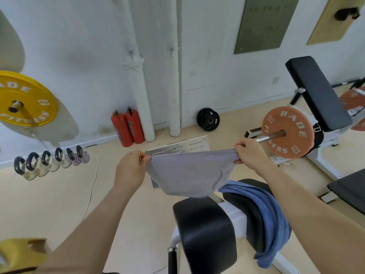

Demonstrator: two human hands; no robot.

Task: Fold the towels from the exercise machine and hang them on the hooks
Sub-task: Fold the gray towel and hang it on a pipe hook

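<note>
Here the left hand (131, 168) and right hand (250, 153) each pinch a top corner of a grey towel (187, 173), stretched between them above the black pads (205, 234). A blue towel (266, 210) drapes over the right pad, near the orange plate (288, 131). Two hooks (130, 53) sit far on the wall.

A single wide-angle head camera looks forward and down, close over both forearms. It faces a white wall (79, 56) across the floor (59, 194). Straight edges bow near the frame's borders.
</note>
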